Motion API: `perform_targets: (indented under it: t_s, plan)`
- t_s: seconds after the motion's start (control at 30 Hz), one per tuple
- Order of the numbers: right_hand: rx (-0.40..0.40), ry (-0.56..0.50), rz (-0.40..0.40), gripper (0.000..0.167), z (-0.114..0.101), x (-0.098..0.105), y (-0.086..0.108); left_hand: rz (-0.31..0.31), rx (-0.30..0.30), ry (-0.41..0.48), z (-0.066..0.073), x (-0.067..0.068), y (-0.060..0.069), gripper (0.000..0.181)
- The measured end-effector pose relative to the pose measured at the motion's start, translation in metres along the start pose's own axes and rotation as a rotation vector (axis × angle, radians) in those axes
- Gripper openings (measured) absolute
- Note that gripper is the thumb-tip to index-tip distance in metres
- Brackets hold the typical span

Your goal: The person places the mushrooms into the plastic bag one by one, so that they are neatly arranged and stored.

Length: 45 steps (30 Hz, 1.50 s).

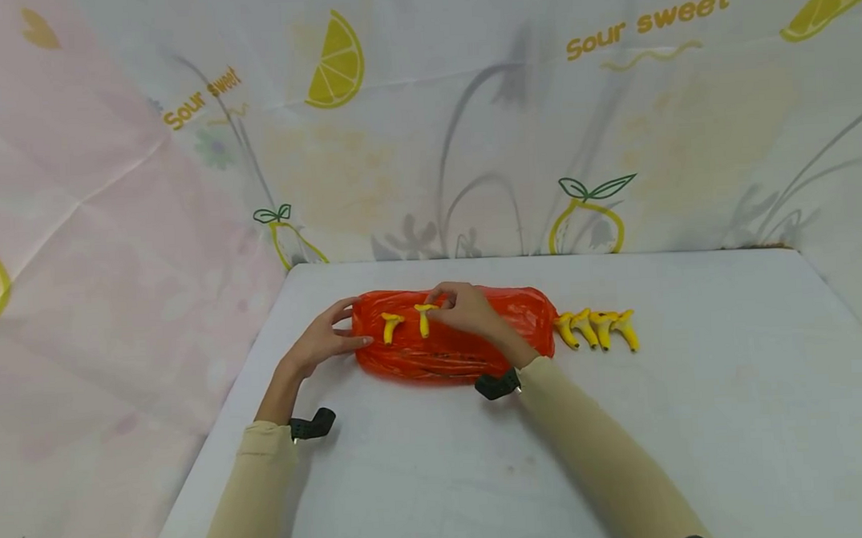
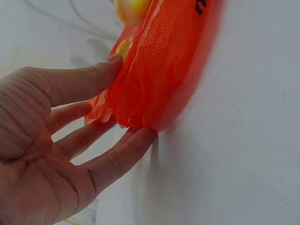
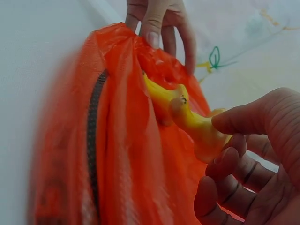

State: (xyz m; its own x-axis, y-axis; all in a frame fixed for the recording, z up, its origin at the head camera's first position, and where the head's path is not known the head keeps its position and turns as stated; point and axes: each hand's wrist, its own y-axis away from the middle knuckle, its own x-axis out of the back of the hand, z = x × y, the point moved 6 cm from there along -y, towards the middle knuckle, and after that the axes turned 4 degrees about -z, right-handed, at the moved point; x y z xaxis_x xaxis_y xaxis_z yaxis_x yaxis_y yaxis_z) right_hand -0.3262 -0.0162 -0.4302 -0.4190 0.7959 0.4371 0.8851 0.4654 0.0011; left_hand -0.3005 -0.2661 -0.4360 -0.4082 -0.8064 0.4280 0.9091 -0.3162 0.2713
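Observation:
An orange-red plastic bag (image 1: 508,301) lies lengthwise on the white table. My right hand (image 1: 465,310) pinches a small yellow banana-like figure (image 1: 424,324), with a flared end and a dark tip, between thumb and fingertips over the bag. To its left, another yellow figure (image 1: 390,328) of the same kind lies on the bag. At the bag's left end, my left hand (image 1: 322,338) rests with fingers spread and fairly straight. In the left wrist view its thumb (image 2: 91,82) touches the bag's upper side, and other fingertips touch the end.
Several yellow figures (image 1: 603,326) lie in a row on the table beyond the bag's right end. Dark cameras are strapped to both wrists. The white table (image 1: 411,478) meets a lemon-print cloth (image 1: 425,141) at the back and left.

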Motion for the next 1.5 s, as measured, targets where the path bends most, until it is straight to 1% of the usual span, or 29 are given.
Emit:
perform_targets:
  t_s: [0.2, 0.37, 0.67, 0.87, 1.03, 1.27, 1.5]
  plan:
    - [-0.02, 0.052, 0.031, 0.018, 0.001, -0.012, -0.013, -0.001, 0.004, -0.001, 0.003, 0.0, 0.0, 0.079]
    - [-0.03, 0.081, 0.057, 0.018, 0.002, -0.018, -0.017, 0.0, 0.007, -0.005, 0.003, -0.001, 0.0, 0.079]
    - [-0.051, 0.056, 0.054, 0.018, 0.004, -0.023, -0.018, -0.003, 0.0, -0.014, 0.005, 0.0, 0.0, 0.079]
    - [-0.038, 0.077, 0.043, 0.02, 0.004, -0.025, -0.018, -0.002, -0.003, -0.01, 0.005, -0.001, -0.001, 0.08]
    - [-0.038, 0.11, 0.025, 0.021, 0.004, -0.025, -0.018, -0.004, 0.005, -0.016, 0.005, -0.002, -0.001, 0.08]
    - [-0.031, 0.151, 0.002, 0.026, 0.003, -0.022, -0.015, -0.002, 0.013, -0.019, 0.003, -0.003, -0.002, 0.08]
    - [-0.073, 0.202, -0.027, 0.03, -0.004, -0.002, -0.002, 0.002, 0.014, -0.02, 0.0, -0.001, 0.001, 0.079]
